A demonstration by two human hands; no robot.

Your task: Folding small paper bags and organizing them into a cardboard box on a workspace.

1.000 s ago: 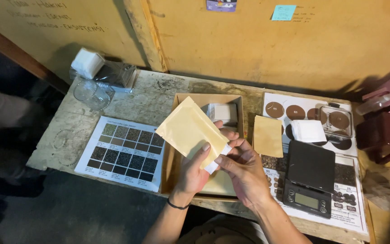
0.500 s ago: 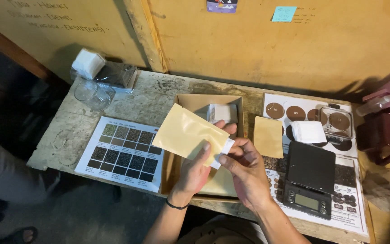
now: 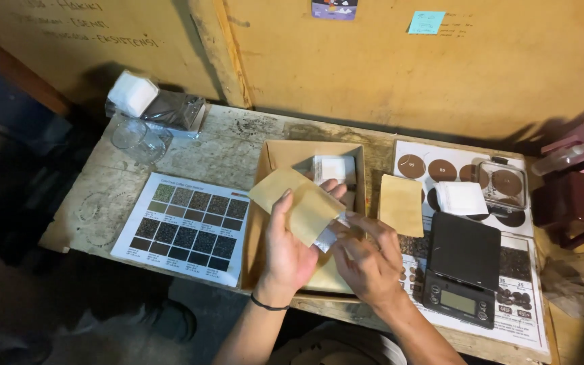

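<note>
In the middle of the frame the left hand (image 3: 290,250) grips a tan paper pouch (image 3: 297,201), thumb on its upper face and fingers curled behind it, holding it tilted above an open cardboard box (image 3: 275,157). The right hand (image 3: 368,260), just to the right, pinches the pouch's white lower corner (image 3: 328,235) between thumb and fingertips — both hands are closed on the same pouch. Inside the box, toward its upper right, lies a small white packet (image 3: 333,167).

Right of the box a second tan pouch (image 3: 402,204) lies flat on the worn wooden table (image 3: 221,152). Further right a black scale (image 3: 462,269) sits on a printed sheet with brown discs (image 3: 441,170), beside a white folded pad (image 3: 461,198) and a clear plastic case (image 3: 508,186). Left of the box lies a chart of dark squares (image 3: 189,226). At the upper left stand a glass cup (image 3: 132,137) and a clear bag with a white block (image 3: 132,92) — well apart from the hands.
</note>
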